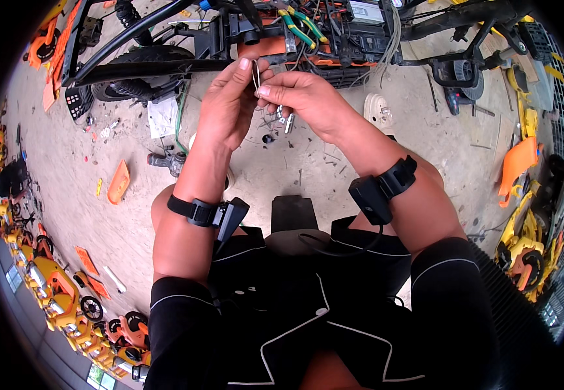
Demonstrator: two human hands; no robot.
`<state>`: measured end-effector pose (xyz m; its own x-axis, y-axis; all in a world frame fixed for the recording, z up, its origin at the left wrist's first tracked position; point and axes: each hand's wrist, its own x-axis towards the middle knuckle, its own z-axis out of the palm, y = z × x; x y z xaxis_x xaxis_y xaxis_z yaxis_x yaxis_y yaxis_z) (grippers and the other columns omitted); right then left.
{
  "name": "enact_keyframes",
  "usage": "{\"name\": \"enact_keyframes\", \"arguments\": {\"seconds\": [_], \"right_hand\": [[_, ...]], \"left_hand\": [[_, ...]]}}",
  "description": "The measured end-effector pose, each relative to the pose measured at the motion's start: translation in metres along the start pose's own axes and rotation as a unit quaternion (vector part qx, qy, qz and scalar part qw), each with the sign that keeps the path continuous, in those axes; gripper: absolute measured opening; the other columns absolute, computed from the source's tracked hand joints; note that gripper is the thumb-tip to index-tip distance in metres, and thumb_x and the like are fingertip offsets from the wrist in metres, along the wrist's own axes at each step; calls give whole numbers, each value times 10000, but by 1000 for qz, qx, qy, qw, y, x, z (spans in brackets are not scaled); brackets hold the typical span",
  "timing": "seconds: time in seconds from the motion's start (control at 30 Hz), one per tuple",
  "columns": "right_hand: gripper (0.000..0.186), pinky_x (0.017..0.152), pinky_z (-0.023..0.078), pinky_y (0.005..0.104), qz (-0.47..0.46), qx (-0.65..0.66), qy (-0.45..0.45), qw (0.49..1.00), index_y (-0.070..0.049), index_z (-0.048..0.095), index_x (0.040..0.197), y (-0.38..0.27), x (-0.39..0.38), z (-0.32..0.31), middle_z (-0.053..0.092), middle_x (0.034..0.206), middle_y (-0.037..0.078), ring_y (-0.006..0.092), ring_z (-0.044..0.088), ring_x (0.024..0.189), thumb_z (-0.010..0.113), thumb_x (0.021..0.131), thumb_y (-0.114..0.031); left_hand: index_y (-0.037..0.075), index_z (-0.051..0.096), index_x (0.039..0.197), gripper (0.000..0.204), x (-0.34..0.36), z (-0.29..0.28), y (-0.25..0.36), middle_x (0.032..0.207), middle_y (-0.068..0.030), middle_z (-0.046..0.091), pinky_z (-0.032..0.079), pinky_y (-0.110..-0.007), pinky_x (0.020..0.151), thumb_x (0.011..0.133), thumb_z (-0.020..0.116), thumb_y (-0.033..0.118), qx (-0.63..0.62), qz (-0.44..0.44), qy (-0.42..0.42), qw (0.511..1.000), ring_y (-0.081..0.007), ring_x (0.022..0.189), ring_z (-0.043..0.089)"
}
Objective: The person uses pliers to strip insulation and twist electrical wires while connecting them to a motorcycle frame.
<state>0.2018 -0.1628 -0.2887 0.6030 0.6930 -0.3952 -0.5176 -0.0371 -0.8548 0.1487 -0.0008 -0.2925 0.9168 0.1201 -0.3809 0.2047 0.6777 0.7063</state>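
Note:
Up near the vehicle frame, my left hand (227,97) and my right hand (298,94) are close together, pinching a thin, pale wire (256,77) between thumbs and fingers. The wire runs in a narrow bend from one fingertip grip to the other. Just under my right fingers, small white-and-silver connector pieces (288,122) hang; whether they join this wire I cannot tell. Beyond my hands stands the black vehicle frame (158,69). Pliers with green-and-yellow handles (299,27) rest on it, beside a bundle of grey cables (392,39).
A power drill (167,161) lies on the concrete floor left of my left forearm, near an orange tray-shaped part (118,182). Another power tool (451,101) lies at the right. Orange panels (520,166) and yellow vehicle parts (522,227) line the right side; yellow vehicles (54,286) line the left.

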Motion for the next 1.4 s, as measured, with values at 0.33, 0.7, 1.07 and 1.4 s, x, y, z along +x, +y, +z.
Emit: {"name": "enact_keyframes", "arguments": {"seconds": [0.33,0.7,1.07,1.4], "right_hand": [[235,669,411,207,6,4,1,1000,-32,697,1071,0,1,0,688,907,9,66,580,804,638,961,-231],[252,676,416,211,5,-18,-8,1000,-29,711,1075,0,-1,0,695,917,16,65,576,814,640,959,-240],[214,698,442,224,-9,-32,9,999,-23,720,994,0,-1,2,695,887,20,77,591,798,674,932,-223],[175,742,473,252,-12,-18,5,1000,-8,711,936,3,-1,4,680,854,30,101,593,789,696,906,-180]], "left_hand": [[30,587,1233,341,1,-1,0,1068,-69,676,485,-290,714,989,599,268,0,-4,-1,1000,-187,966,631],[32,584,1217,333,0,-1,0,1071,-66,671,488,-279,684,990,599,276,11,-4,-7,1000,-183,955,636],[19,614,1197,320,0,-4,-1,1062,-99,681,520,-321,798,966,639,239,-22,13,8,1000,-204,985,640],[4,581,1226,311,-1,-6,-4,1044,-114,683,521,-336,831,955,642,144,-58,21,15,998,-228,994,639]]}}
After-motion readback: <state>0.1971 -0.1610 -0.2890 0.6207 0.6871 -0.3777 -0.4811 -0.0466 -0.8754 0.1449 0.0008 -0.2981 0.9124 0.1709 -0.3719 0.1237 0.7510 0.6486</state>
